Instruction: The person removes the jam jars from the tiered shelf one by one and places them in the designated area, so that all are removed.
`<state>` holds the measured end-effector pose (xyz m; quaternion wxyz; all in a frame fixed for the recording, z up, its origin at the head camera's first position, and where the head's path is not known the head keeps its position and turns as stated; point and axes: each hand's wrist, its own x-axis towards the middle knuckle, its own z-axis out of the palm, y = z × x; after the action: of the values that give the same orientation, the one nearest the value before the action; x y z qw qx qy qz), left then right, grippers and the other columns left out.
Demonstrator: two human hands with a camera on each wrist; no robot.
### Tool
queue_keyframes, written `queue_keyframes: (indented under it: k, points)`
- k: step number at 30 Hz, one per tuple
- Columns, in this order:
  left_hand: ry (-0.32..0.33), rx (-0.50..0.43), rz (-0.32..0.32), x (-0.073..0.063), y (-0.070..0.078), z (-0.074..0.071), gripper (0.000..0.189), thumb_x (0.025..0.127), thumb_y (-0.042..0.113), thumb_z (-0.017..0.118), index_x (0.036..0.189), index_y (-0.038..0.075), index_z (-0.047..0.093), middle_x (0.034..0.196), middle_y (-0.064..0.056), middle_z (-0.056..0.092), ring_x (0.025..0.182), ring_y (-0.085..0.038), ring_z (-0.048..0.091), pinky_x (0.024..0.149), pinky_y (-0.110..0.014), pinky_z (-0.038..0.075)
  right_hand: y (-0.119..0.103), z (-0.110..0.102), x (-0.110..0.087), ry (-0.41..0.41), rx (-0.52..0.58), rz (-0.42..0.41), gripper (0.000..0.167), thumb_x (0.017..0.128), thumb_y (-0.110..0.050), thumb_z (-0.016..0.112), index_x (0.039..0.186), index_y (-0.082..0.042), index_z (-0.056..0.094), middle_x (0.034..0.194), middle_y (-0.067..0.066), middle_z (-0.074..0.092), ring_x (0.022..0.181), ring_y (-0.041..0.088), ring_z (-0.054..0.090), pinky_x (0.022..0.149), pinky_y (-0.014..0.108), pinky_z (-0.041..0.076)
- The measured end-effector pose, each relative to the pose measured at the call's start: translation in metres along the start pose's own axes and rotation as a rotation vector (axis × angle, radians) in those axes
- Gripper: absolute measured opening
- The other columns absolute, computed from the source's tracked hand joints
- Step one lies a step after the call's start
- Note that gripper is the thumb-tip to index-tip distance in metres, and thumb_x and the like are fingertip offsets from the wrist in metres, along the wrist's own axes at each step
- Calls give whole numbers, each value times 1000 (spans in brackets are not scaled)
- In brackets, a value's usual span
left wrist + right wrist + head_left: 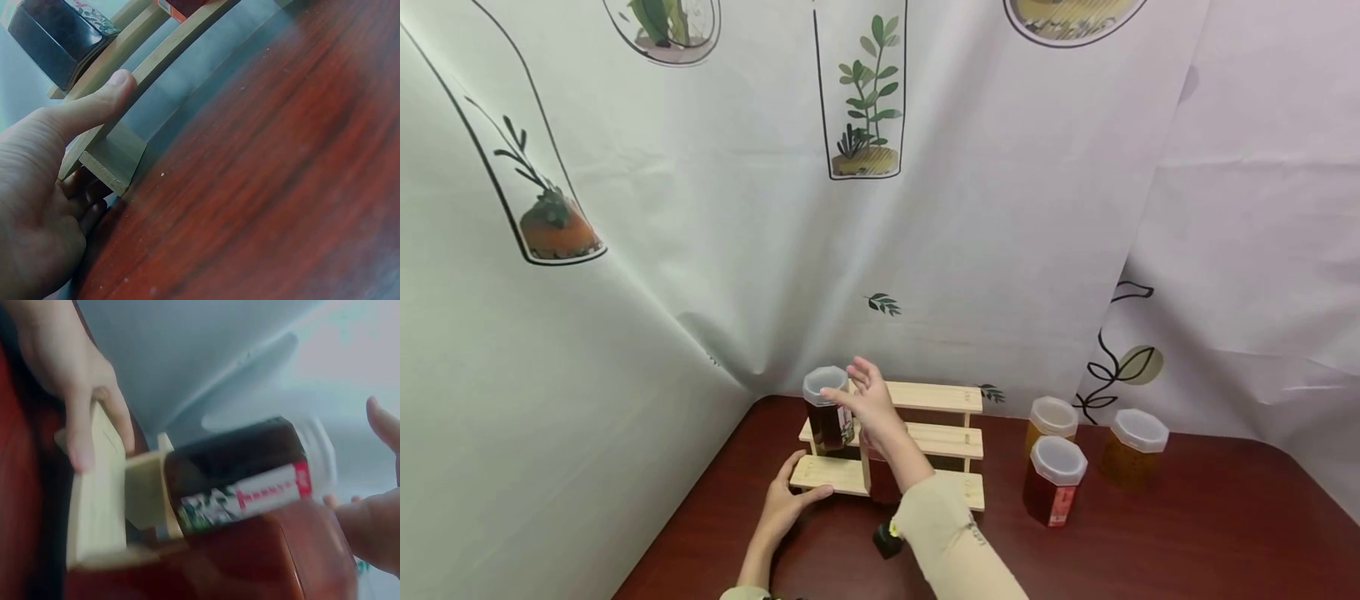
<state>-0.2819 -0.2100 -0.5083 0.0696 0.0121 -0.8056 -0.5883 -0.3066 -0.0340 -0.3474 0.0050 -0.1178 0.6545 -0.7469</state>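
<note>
A wooden three-tier stand [934,397] is on the dark red table. My left hand [778,507] grips the left end of its lowest board; in the left wrist view the thumb [103,103] lies on top and the fingers curl underneath. A dark jar [826,423] with a whitish lid stands at the left of the middle tier. My right hand [871,404] is beside that lid, fingers spread and holding nothing; the right wrist view shows a gap between them. A reddish jar [880,483] on the lowest tier is partly hidden by my right forearm.
To the right of the stand are a red jar [1055,492] and two amber jars, one behind it [1051,421] and one farther right [1131,454]. A small black object [887,542] shows below the right sleeve. Printed cloth [1000,250] hangs behind and left of the table.
</note>
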Motion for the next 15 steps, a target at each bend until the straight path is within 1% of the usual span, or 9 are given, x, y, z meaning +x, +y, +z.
queue_keyframes:
  k: [2, 5, 9, 12, 15]
  points:
    - [-2, -11, -4, -1, 0, 0, 89, 76, 22, 84, 149, 6, 34, 143, -25, 49, 129, -36, 50, 105, -50, 39, 4, 9, 2, 24, -21, 20, 84, 82, -11, 76, 150, -3, 27, 154, 22, 34, 145, 39, 29, 118, 50, 27]
    - [-16, -23, -3, -1, 0, 2, 89, 77, 23, 83, 150, 6, 34, 144, -25, 48, 130, -36, 50, 106, -50, 40, 8, 16, 4, 81, -73, 31, 86, 80, -11, 78, 150, -2, 29, 154, 23, 35, 144, 40, 31, 116, 49, 30]
    - [-22, -18, 10, -1, 2, 3, 89, 77, 24, 83, 150, 6, 34, 145, -24, 47, 130, -36, 49, 106, -51, 40, 10, 22, 7, 136, -104, 14, 87, 78, -9, 80, 149, 1, 30, 151, 24, 39, 142, 42, 34, 115, 49, 33]
    - [-15, -14, 15, -1, 3, 2, 89, 78, 23, 83, 150, 6, 34, 145, -23, 48, 130, -36, 50, 106, -51, 40, 11, 24, 8, 144, -141, 13, 89, 77, -10, 81, 149, 2, 30, 149, 25, 41, 139, 42, 38, 113, 50, 35]
    - [-12, -11, 17, -1, 2, 0, 89, 77, 22, 83, 149, 6, 34, 144, -23, 49, 129, -35, 50, 105, -49, 40, 11, 26, 8, 142, -211, 29, 92, 75, -11, 83, 148, 2, 30, 147, 25, 44, 135, 40, 44, 111, 50, 37]
